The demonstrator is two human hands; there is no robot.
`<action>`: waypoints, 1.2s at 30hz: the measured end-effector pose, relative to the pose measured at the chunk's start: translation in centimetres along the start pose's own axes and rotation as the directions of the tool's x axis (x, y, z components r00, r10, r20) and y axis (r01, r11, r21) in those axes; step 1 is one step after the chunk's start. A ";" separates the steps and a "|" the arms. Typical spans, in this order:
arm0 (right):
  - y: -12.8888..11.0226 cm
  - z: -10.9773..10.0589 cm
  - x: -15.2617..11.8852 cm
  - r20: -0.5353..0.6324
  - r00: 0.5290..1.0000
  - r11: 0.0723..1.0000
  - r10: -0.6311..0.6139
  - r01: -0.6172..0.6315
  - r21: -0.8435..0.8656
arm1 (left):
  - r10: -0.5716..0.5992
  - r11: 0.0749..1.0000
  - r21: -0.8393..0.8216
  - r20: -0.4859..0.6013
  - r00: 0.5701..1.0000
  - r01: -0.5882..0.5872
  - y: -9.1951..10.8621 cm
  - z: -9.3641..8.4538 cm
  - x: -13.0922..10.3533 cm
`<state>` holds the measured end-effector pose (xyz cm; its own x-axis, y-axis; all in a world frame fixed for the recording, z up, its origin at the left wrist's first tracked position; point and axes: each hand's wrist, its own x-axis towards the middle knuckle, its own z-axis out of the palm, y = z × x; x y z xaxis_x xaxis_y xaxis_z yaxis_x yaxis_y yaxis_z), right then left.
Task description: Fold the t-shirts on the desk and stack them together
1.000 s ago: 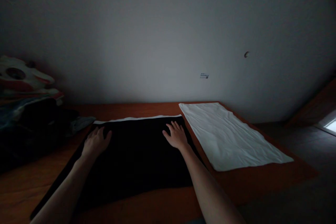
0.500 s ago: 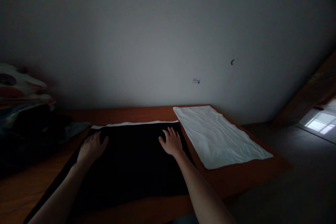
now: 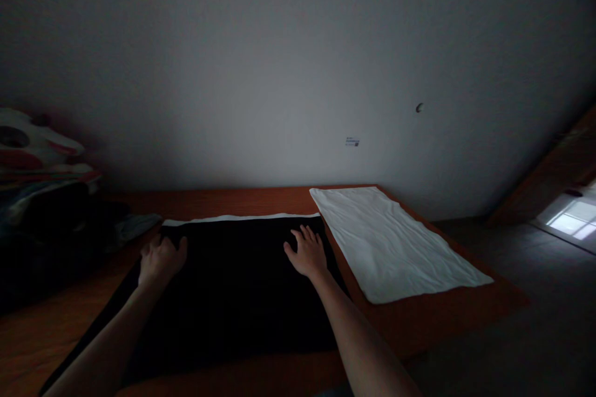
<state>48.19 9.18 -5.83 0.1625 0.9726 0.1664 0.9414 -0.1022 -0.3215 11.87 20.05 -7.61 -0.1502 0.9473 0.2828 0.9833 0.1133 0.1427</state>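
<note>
Dim room, view from the head looking down on a brown tabletop [image 3: 261, 201] set against a plain grey wall [image 3: 279, 62].

Black cloth [image 3: 233, 291] lies spread flat across the middle of the tabletop, running from near the front edge to a thin white strip [image 3: 242, 218] along its far edge.

Left hand [image 3: 161, 258] rests on the cloth near its far left corner. Fingers [image 3: 153, 247] are curled and look bunched at the cloth's edge; too dark to tell whether they pinch fabric or only press on it.

Right hand [image 3: 307, 254] lies palm down on the cloth near its far right corner, fingers [image 3: 310, 234] spread open and flat, gripping nothing. Both forearms reach in from the near edge.

White cloth [image 3: 391, 245] lies flat just beside the black one on the right, slightly wrinkled, angled toward the tabletop's right edge. The two appear to meet at the far corner.

Pile of clothes [image 3: 51, 198] sits at the left end of the tabletop, dark items below, red and white ones on top.

Small sticker [image 3: 352, 142] on the wall. Lit patch of floor [image 3: 570, 221] at far right.
</note>
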 end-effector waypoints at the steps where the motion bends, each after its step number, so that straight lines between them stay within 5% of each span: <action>1: 0.0 0.0 0.0 -0.003 1.000 1.000 0.002 -0.002 0.001 | 0.009 1.000 0.005 0.000 1.000 -0.009 0.0 0.0 0.0; 12: -0.9 -0.4 -1.7 0.027 0.999 0.998 0.026 -0.025 -0.066 | 0.036 0.999 0.005 0.050 0.998 -0.037 1.7 -2.4 -1.8; 21: 0.0 -3.8 -4.5 0.103 0.988 0.980 -0.115 0.130 -0.152 | 0.201 0.976 0.049 0.138 0.970 -0.210 -0.5 -4.5 -6.6; 27: 1.6 -5.2 -1.3 0.053 0.994 0.974 0.091 -0.078 -0.215 | -0.016 0.980 0.200 0.078 0.997 0.000 1.9 -5.5 -4.9; 33: 1.2 -6.0 -0.5 0.229 0.973 0.984 0.018 0.024 -0.176 | 0.140 0.959 0.206 0.244 0.960 -0.192 3.3 -6.9 -4.1; 36: 0.9 -7.1 -1.4 0.236 0.972 0.981 -0.006 0.051 -0.186 | 0.131 0.962 0.191 0.296 0.946 -0.193 3.9 -7.9 -3.6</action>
<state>50.89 6.21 0.30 0.0823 0.9950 -0.0562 0.9870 -0.0893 -0.1340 15.43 14.66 -0.55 0.0168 0.9998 0.0051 0.9950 -0.0162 -0.0988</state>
